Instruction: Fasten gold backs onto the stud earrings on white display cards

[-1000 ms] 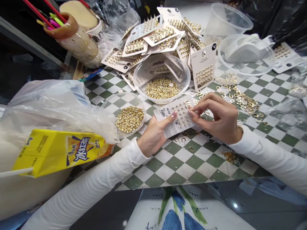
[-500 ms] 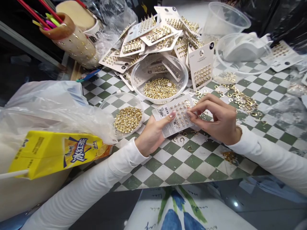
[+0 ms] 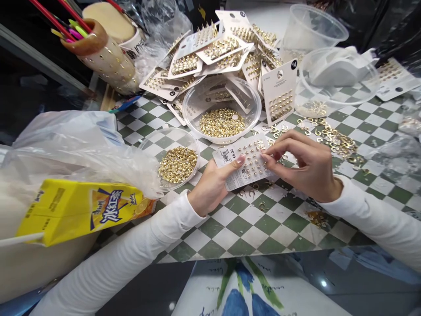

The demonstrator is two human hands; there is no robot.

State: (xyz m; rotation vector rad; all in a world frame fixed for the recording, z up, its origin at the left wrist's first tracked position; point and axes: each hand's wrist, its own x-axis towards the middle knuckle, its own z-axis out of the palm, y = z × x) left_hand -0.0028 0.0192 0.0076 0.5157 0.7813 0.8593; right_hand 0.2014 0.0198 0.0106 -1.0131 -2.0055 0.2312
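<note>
My left hand point(image 3: 213, 182) grips an earring card point(image 3: 235, 175) by its left end, thumb on top. The card lies tilted with its printed back up, showing a price label and rows of small earring backs. At the card's right edge my right hand point(image 3: 301, 162) is closed in a pinch, thumb against forefinger; whatever is between the fingertips is too small to make out. Just beyond the card stands a clear round tub point(image 3: 255, 107) holding many small gold pieces point(image 3: 222, 123). Left of it, a shallow clear lid point(image 3: 171, 136) holds more gold pieces point(image 3: 177, 164).
Filled earring cards point(image 3: 279, 94) are heaped at the back. Loose gold hoops point(image 3: 338, 138) are scattered on the right of the checkered table point(image 3: 210, 245). A yellow drink carton point(image 3: 79, 210) and plastic bag point(image 3: 75, 145) are at left; clear tubs point(image 3: 315, 26) stand back right.
The whole view has shifted slightly, moving things a little to the right. My left hand still holds the card, and my right hand keeps its pinch at the card's right edge.
</note>
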